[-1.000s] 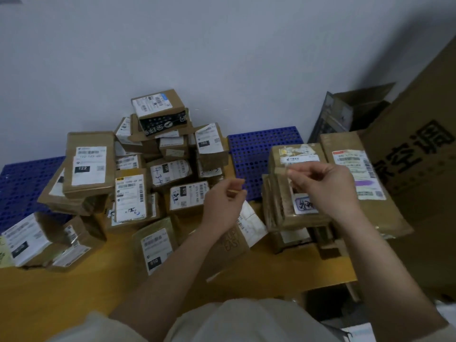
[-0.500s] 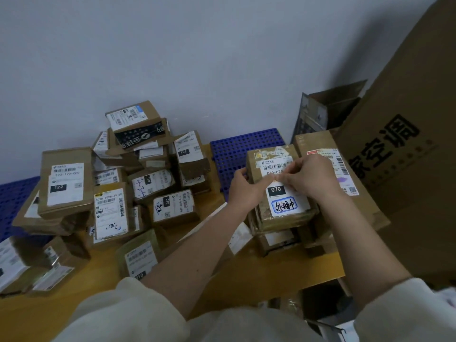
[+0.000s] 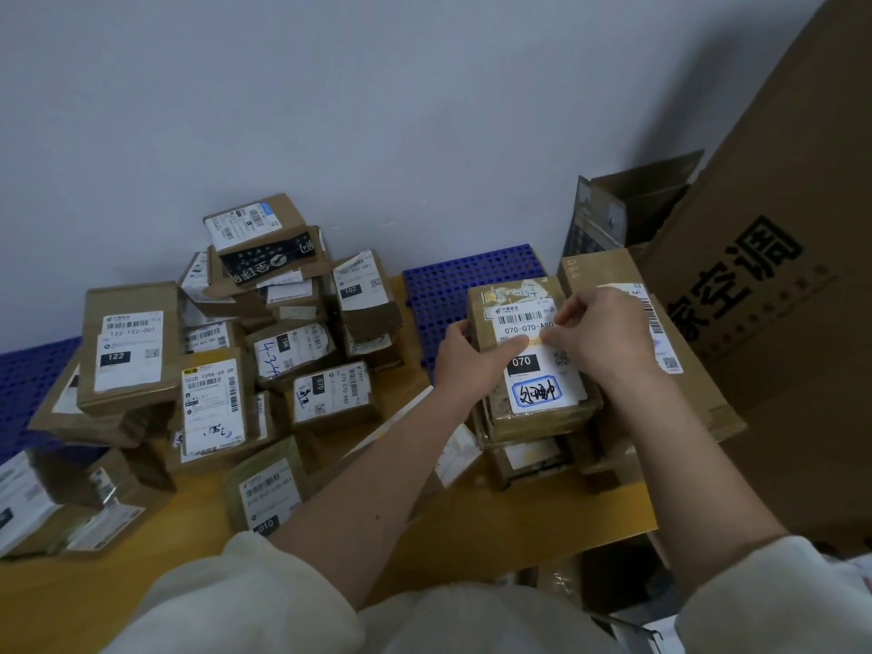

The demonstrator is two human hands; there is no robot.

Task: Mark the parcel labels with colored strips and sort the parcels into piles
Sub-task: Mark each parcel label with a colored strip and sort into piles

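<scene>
Head view: we're on the 070 parcel (image 3: 528, 365), right of center, topping a short stack on the desk (image 3: 472, 526). Left hand (image 3: 472, 361) clasps its left edge, thumb pressing a yellow strip (image 3: 538, 341) onto the label. Right hand (image 3: 599, 330) pinches the strip's other end. Risk: strip goes on crooked or over the barcode. Unsorted heap (image 3: 226, 365) at left could slide.
</scene>
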